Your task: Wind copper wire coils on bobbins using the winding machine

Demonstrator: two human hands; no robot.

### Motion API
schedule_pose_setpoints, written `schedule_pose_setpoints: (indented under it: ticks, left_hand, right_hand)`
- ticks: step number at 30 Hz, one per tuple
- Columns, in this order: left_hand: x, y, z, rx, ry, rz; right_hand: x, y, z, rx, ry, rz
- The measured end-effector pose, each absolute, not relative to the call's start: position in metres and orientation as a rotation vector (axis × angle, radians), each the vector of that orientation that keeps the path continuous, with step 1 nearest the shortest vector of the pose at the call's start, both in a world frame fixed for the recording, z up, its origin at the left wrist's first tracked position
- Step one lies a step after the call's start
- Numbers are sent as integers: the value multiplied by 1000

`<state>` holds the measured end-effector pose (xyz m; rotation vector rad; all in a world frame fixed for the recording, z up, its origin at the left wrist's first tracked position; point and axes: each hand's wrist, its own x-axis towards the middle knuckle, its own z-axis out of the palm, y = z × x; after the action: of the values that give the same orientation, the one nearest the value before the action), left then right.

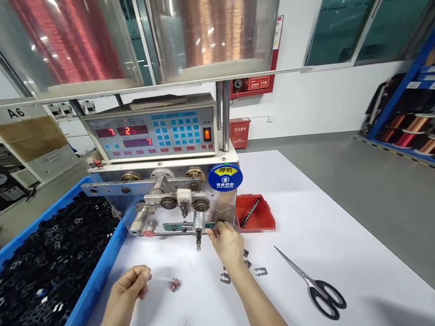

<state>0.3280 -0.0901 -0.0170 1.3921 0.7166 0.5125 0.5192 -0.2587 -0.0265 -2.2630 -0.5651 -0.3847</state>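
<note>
My right hand (227,242) reaches to the front of the coil winding machine (162,176), its fingers pinched at a part by the spindle (200,224); what they grip is too small to name. My left hand (130,285) hovers low over the white table (352,243), fingertips pressed together in a pinch, with nothing I can make out in them. A small wound bobbin (174,285) lies on the table just right of the left hand. A few small dark bobbins (261,271) lie beside my right wrist.
A blue bin (101,271) full of black bobbins stands at the left. A red tray (261,216) with a dark tool sits right of the machine. Black scissors (319,290) lie on the table. Large copper wire spools (218,16) hang overhead. Shelves with spools stand far right.
</note>
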Motion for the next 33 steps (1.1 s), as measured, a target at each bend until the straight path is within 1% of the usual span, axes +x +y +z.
schedule_pose_setpoints:
  ticks: [3, 7, 12, 17, 22, 26, 30, 32, 33]
  left_hand:
    - [327, -83, -29, 1722, 729, 451]
    - [337, -79, -26, 2040, 510, 352]
    - [352, -79, -18, 2114, 206, 104]
    - [345, -84, -18, 2158, 223, 61]
    - [334, -97, -22, 2316, 313, 149]
    - [320, -108, -23, 2304, 393, 241]
    - [278, -110, -8, 2216, 498, 348]
    - [244, -102, 5, 2193, 588, 451]
    - [224, -96, 12, 2189, 658, 514]
  right_hand:
    - [513, -260, -26, -2296, -584, -347]
    - [474, -267, -29, -2282, -714, -250]
    - [409, -263, -42, -2234, -858, -113]
    - [392, -258, -45, -2195, -907, 15]
    - [396, -259, -43, -2193, -977, 40]
    - [399, -262, -53, -2178, -1057, -39]
    - [410, -272, -83, -2084, -1194, -286]
    - [421, -273, -105, -2032, -1304, -343]
    - [428, -272, -116, -2061, -1350, -291]
